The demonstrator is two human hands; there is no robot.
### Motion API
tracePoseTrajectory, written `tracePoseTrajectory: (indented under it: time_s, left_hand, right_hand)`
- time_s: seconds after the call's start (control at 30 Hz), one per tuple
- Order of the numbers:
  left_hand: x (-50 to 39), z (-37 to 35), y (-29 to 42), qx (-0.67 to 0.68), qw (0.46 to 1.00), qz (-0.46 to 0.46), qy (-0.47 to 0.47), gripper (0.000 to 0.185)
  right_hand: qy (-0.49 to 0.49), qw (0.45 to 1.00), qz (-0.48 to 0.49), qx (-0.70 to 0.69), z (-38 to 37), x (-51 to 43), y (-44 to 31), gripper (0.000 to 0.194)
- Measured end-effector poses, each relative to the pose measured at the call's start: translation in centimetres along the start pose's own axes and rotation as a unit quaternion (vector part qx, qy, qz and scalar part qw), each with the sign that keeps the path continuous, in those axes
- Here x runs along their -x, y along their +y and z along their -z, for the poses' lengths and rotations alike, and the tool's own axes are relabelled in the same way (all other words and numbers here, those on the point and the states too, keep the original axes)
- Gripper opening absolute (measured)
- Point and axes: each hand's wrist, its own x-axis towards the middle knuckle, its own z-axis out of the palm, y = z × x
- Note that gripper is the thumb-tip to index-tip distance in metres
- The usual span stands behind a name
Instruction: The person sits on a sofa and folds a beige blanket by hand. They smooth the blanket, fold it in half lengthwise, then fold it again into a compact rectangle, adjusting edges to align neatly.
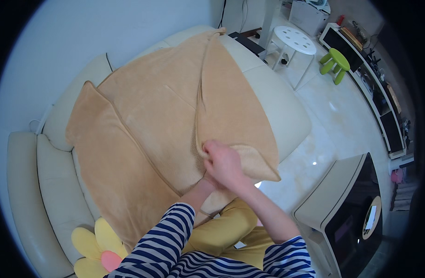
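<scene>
A tan plush blanket [153,104] lies spread over a cream leather sofa [278,104], with both long sides folded inward and their hemmed edges running lengthwise. My right hand [223,163] pinches the hem of the right-hand fold between thumb and fingers. Below that grip, the blanket's near right corner spreads out to a point over the sofa's edge. My left hand [212,182] crosses underneath my right hand at the blanket's near end. Its fingers are hidden by the right hand and the cloth, so what they hold does not show.
A yellow flower-shaped cushion [111,260] with a pink centre lies at the lower left. On the right stands a coffee table [355,194] with a dark glossy top. Farther off are a white round stool [296,40], a green child's stool [337,60] and a low TV cabinet [365,87].
</scene>
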Motion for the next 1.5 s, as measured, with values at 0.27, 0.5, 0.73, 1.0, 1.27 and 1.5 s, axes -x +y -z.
tracePoseTrajectory:
  time_s: [0.27,0.5,0.73,1.0,1.27,1.5]
  left_hand:
    - [0.5,-0.1,0.6,0.016,0.999,0.025,-0.020,0.041]
    - [0.4,-0.2,0.6,0.021,0.999,0.034,-0.021,0.039]
    - [-1.4,2.8,0.9,0.124,0.984,0.061,0.111,0.031]
    - [-7.8,6.2,-1.5,0.470,0.732,0.492,0.028,0.030]
    - [-13.2,5.2,-3.9,0.340,0.785,0.519,-0.001,0.035]
    - [-17.4,8.4,-4.5,0.595,0.540,0.586,0.102,0.034]
  right_hand:
    - [0.000,0.995,-0.067,0.075,-0.9,5.2,-0.2,0.023]
    - [-0.007,0.995,-0.097,0.031,0.4,7.3,1.3,0.023]
    - [0.041,0.986,-0.118,0.112,2.0,9.4,3.1,0.023]
    - [-0.011,0.983,-0.092,0.157,4.1,11.3,1.4,0.025]
    - [0.000,0.979,-0.132,0.157,4.4,15.4,2.2,0.030]
    - [0.231,0.930,-0.148,0.245,9.5,17.4,3.2,0.022]
